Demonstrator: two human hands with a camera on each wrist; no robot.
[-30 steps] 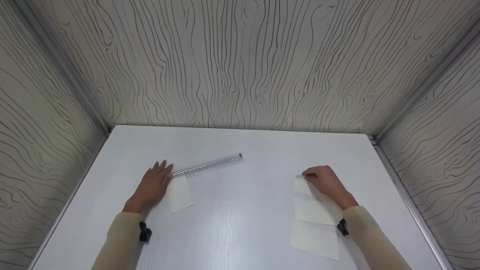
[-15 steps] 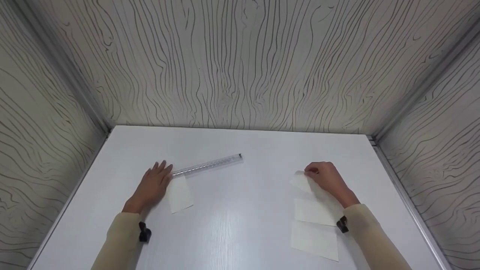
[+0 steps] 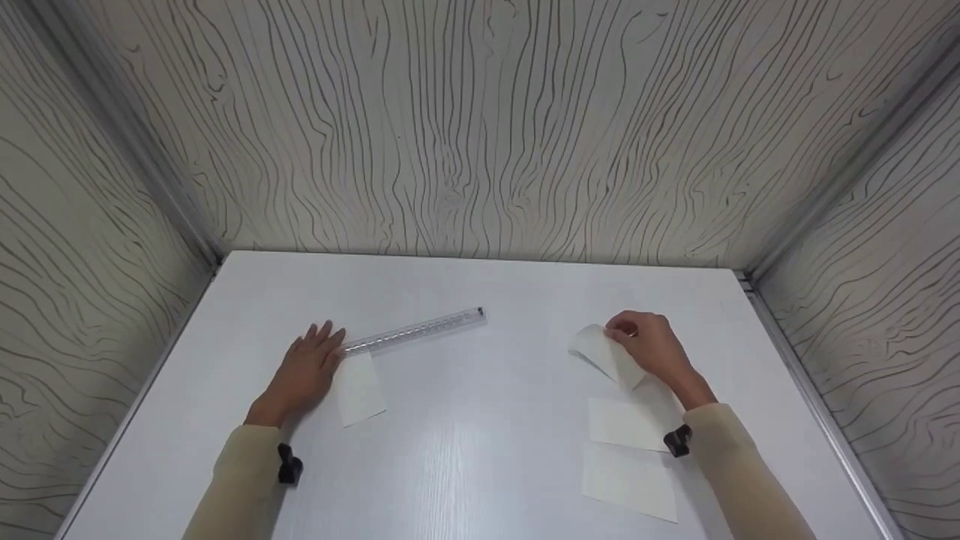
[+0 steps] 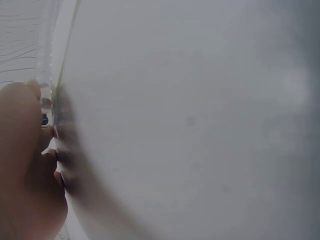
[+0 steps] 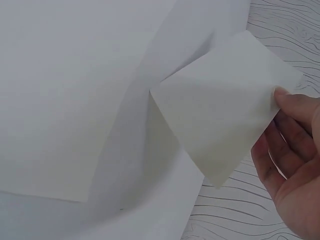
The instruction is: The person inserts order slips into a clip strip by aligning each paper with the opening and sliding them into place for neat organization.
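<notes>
My left hand lies flat on the white table with fingers spread, its edge over the near end of a clear ruler. Just right of that hand, a cream paper slip lies with its top edge at the ruler. On the right side, my right hand pinches a small sheet of paper between thumb and fingers. In the right wrist view this paper is tilted up, with the thumb on its face. Below the right hand lie a second sheet and a third sheet.
The white table runs back to a wood-grain patterned wall. Similar panels stand at left and right, joined by grey metal posts. A black wrist device sits at the right sleeve.
My right hand has lifted the top sheet off the table and moved it slightly away from me; the paper now bends and tilts. The left hand, ruler and other papers have stayed put.
</notes>
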